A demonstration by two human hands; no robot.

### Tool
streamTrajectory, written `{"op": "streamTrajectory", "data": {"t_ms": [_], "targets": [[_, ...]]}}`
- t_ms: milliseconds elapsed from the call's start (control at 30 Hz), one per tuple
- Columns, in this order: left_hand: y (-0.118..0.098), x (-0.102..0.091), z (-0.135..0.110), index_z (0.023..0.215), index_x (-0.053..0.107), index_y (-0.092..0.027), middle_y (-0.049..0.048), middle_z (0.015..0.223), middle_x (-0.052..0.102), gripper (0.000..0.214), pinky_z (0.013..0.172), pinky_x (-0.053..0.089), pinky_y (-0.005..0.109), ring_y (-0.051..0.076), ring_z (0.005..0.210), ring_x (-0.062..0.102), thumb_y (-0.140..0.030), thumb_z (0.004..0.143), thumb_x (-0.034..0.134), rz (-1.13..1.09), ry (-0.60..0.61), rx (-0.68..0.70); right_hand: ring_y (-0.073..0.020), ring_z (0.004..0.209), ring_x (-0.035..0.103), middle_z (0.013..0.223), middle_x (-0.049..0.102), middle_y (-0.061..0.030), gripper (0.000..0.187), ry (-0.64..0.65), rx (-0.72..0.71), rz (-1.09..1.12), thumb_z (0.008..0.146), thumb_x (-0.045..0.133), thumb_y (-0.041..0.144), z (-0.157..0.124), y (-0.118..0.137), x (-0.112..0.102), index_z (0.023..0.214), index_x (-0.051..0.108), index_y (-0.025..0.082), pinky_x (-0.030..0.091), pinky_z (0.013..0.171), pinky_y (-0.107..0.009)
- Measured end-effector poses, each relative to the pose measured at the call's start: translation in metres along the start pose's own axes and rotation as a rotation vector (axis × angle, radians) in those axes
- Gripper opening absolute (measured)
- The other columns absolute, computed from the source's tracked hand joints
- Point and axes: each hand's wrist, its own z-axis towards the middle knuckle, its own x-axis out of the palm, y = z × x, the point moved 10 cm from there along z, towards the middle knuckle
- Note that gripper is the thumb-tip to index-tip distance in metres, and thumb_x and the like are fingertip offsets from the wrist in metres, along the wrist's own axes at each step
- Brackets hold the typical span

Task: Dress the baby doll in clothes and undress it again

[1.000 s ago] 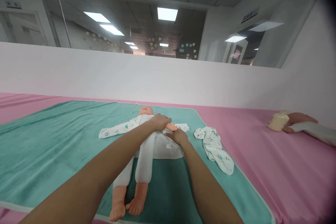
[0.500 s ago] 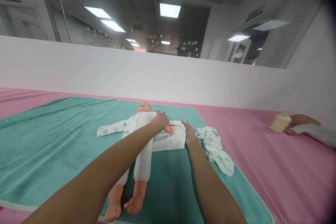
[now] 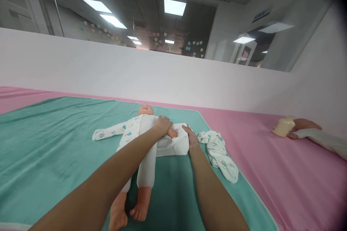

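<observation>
Below the frame's centre, our left hand (image 3: 163,125) grips the doll (image 3: 146,168) by one arm (image 3: 172,132); our right hand (image 3: 192,139), shifted outward since a second ago, holds the white cloth's (image 3: 177,148) edge, seemingly spreading it.

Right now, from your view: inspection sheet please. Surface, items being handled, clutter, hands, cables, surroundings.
Surface: green blanket over pink cover, some creases.
Handled items: doll lying face up, printed sleeve stretched out on one side; white cloth on the other.
Clutter: crumpled printed garment; farther right, bottle and a partly visible doll-like figure.
Hands: left hand at the doll's forearm, grip unclear; right hand holding the white cloth's edge.
Cables: nothing seen.
Surroundings: low white wall, window above.
</observation>
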Motion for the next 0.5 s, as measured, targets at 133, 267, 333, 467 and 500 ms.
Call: {"op": "streamTrajectory", "data": {"t_ms": [133, 267, 333, 467, 500], "targets": [[0.009, 0.005, 0.008, 0.102, 0.061, -0.017, 0.0140, 0.109, 0.060, 0.023, 0.092, 0.031, 0.045, 0.029, 0.109, 0.047, -0.025, 0.081, 0.055, -0.038, -0.001, -0.031, -0.0173, 0.084, 0.063, 0.092, 0.064, 0.0001, 0.047, -0.036, 0.077, 0.106, 0.060, 0.075, 0.035, -0.006, -0.006, -0.002, 0.099, 0.053, 0.021, 0.051, 0.073, -0.028], [0.019, 0.003, 0.012, 0.097, 0.062, -0.016, 0.0156, 0.104, 0.062, 0.021, 0.091, 0.031, 0.047, 0.031, 0.106, 0.048, -0.025, 0.079, 0.057, -0.052, -0.002, -0.061, -0.0177, 0.087, 0.063, 0.094, 0.065, 0.0005, 0.045, -0.045, 0.109, 0.201, 0.063, 0.075, 0.034, -0.010, -0.007, -0.002, 0.102, 0.056, 0.022, 0.052, 0.073, -0.027], [0.017, 0.003, 0.011, 0.097, 0.061, -0.015, 0.0158, 0.104, 0.062, 0.021, 0.091, 0.032, 0.047, 0.031, 0.107, 0.048, -0.025, 0.080, 0.056, -0.063, -0.005, -0.056, -0.0187, 0.088, 0.063, 0.093, 0.065, -0.0003, 0.042, 0.010, 0.085, 0.203, 0.066, 0.073, 0.036, -0.010, -0.003, 0.004, 0.103, 0.056, 0.022, 0.052, 0.072, -0.028], [0.002, 0.005, 0.003, 0.104, 0.058, -0.014, 0.0170, 0.112, 0.058, 0.026, 0.091, 0.032, 0.049, 0.032, 0.109, 0.048, -0.026, 0.082, 0.052, -0.109, -0.020, -0.011, -0.0176, 0.087, 0.063, 0.094, 0.065, -0.0009, 0.042, 0.118, 0.028, 0.180, 0.068, 0.071, 0.036, -0.011, 0.005, 0.018, 0.105, 0.056, 0.023, 0.052, 0.072, -0.026], [-0.002, 0.005, 0.001, 0.106, 0.057, -0.015, 0.0164, 0.113, 0.057, 0.027, 0.092, 0.032, 0.049, 0.032, 0.109, 0.049, -0.027, 0.083, 0.050, -0.130, -0.020, 0.014, -0.0174, 0.086, 0.063, 0.093, 0.065, -0.0010, 0.042, 0.132, 0.021, 0.166, 0.068, 0.070, 0.036, -0.011, 0.006, 0.020, 0.105, 0.055, 0.022, 0.052, 0.071, -0.026]]}}
